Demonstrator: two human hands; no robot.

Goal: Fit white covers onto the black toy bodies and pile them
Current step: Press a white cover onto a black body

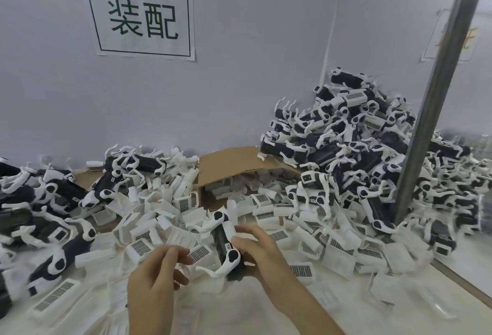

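My right hand (262, 250) grips a black toy body (226, 244) with white legs, held at the centre just above the table. My left hand (157, 268) is beside it on the left and pinches a white cover (198, 253) with a dark grille, close to the body's side. Loose white covers (159, 212) lie spread across the middle of the table. A tall pile of fitted toys (354, 148) rises at the right against the wall. More black toy bodies (40, 217) lie heaped at the left.
An open cardboard box (226, 164) with white covers inside lies on its side at the back centre. A grey metal post (436, 94) slants up at the right. The white wall carries a printed sign (141, 17). The table's right edge (458, 278) runs diagonally.
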